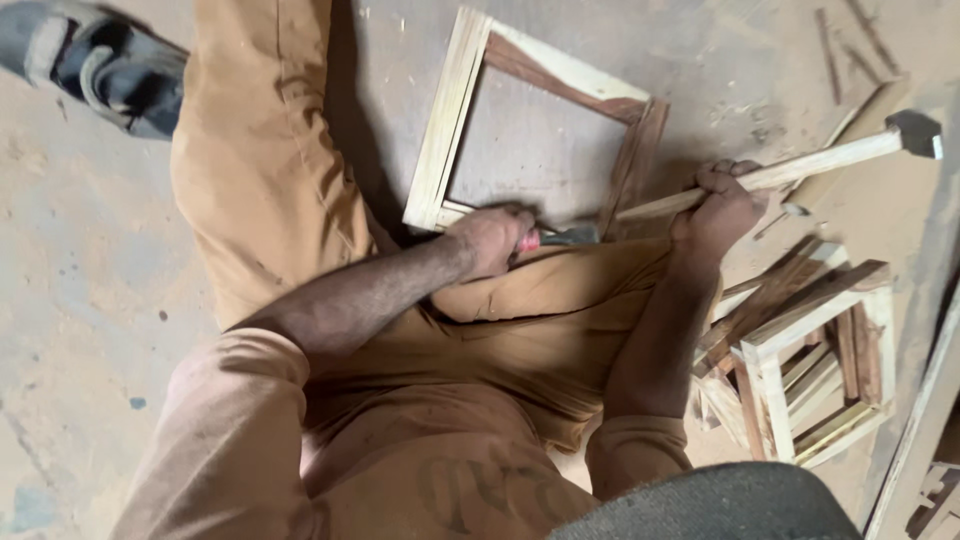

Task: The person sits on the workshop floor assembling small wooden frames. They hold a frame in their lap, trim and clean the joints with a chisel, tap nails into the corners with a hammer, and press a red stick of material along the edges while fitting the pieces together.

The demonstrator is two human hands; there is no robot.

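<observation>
A square wooden frame (455,110) of pale and reddish strips lies flat on the dusty floor in front of me. My left hand (490,238) is closed around a red-handled tool (530,240), its dark metal end (575,236) lying against the frame's near edge. My right hand (718,208) grips the pale wooden handle of a hammer (830,158), whose dark head (915,132) points to the right, away from the frame. The handle's short end reaches toward the frame's right corner.
A stack of similar wooden frames (800,350) sits at my right. Loose wood strips (850,50) and chips lie on the floor at the upper right. My tan-trousered leg (260,150) stretches up the left, ending in a grey shoe (105,65).
</observation>
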